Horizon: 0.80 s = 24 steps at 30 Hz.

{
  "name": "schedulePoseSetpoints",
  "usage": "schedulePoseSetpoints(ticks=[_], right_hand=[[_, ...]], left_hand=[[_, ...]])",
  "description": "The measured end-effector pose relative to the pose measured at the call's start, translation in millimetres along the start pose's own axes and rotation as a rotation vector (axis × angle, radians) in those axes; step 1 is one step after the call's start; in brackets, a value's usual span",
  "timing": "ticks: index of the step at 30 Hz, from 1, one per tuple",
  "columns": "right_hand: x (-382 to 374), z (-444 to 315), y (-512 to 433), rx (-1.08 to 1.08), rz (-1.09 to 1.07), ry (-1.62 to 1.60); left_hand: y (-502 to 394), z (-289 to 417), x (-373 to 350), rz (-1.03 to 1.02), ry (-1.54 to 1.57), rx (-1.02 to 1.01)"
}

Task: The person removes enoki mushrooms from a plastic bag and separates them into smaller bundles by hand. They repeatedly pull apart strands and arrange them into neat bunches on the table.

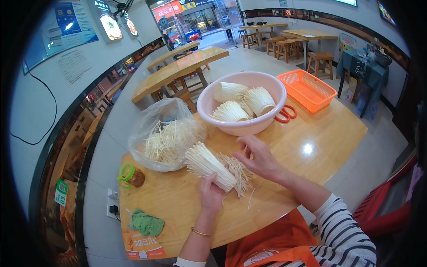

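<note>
My left hand (213, 192) is closed around the base of an enoki mushroom bunch (210, 165), which points up and left over the wooden table (283, 200). Just right of it, above the tabletop, my right hand (258, 158) has its fingers bent and apart, with nothing seen between them. Loose enoki strands (242, 177) lie under and beside the bunch. A clear plastic bag (143, 133) to the left holds many loose strands (163, 142). Several enoki bunches (260, 100) rest in the pale pink plastic basin (242, 128) beyond my hands.
Red-handled scissors (286, 114) lie beside the basin, partly hidden by it. An orange plastic basket (308, 90) sits at the far right. On the left are a jar with a green lid (136, 176), a green cloth (147, 223) and an orange printed sheet (141, 247).
</note>
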State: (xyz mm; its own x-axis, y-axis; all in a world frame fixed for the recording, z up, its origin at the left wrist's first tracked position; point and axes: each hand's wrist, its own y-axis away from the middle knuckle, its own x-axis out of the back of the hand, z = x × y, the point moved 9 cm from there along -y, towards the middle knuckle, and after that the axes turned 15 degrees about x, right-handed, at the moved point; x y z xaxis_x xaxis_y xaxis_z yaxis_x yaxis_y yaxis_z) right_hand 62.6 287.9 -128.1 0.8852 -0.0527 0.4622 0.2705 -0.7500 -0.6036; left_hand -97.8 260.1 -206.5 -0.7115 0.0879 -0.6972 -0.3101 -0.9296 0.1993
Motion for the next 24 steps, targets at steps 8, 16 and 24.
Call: schedulePoseSetpoints(ticks=[8, 16, 24], right_hand=[[-26.4, -13.9, 9.6, -0.072, -0.132, -0.229], [-25.7, 10.2, 4.4, -0.098, 0.079, -0.578], [-1.6, 39.0, 1.2, -0.343, 0.262, -0.882]], left_hand=[[4.8, -11.8, -31.6, -0.197, -0.262, 0.043], [6.3, -8.1, -30.9, -0.188, -0.224, -0.020], [4.1, 7.9, -5.7, 0.122, -0.596, -0.063]])
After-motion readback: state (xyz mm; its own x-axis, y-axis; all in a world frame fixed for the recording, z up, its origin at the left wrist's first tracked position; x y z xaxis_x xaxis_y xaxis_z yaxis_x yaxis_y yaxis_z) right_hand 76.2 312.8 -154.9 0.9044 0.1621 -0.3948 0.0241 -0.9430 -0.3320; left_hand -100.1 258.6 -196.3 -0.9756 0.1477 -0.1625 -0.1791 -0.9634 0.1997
